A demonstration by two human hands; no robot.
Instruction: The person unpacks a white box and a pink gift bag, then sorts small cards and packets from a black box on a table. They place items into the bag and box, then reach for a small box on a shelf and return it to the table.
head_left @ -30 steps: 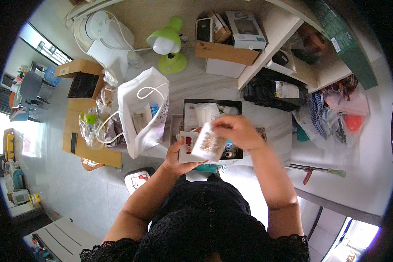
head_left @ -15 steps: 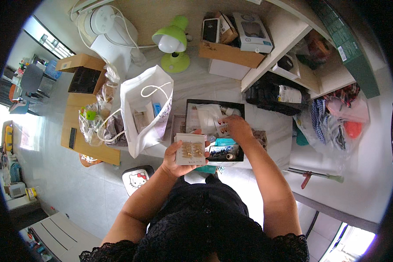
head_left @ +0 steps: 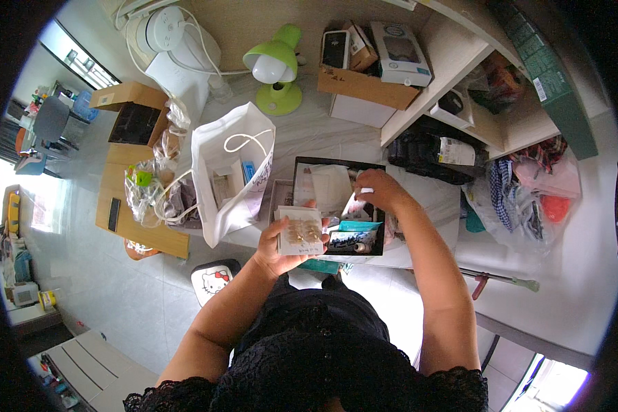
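My left hand point(head_left: 273, 253) holds a pale card of press-on nails point(head_left: 301, 233) in front of me, thumb at its left edge. Rows of beige, shiny nail shapes show on its face. Over the right side of a black box point(head_left: 299, 180), my right hand point(head_left: 383, 190) pinches another press-on nail card point(head_left: 352, 208), now tilted and partly hidden by the fingers. Inside the box lie a whitish translucent sleeve point(head_left: 329, 187), a turquoise packet point(head_left: 359, 226) and a small pale bottle point(head_left: 361, 247).
Left of the box stands a white paper bag point(head_left: 209, 172) with rope handles. Behind are a green desk lamp point(head_left: 279, 98) and a cardboard box point(head_left: 364, 88) of packages. A black bag point(head_left: 429, 151) and a clear plastic bag of cloth point(head_left: 522, 192) sit at the right.
My right hand has shifted slightly right, and its card has tipped so that its dark red nails no longer show clearly. My left hand's card has tilted a little.
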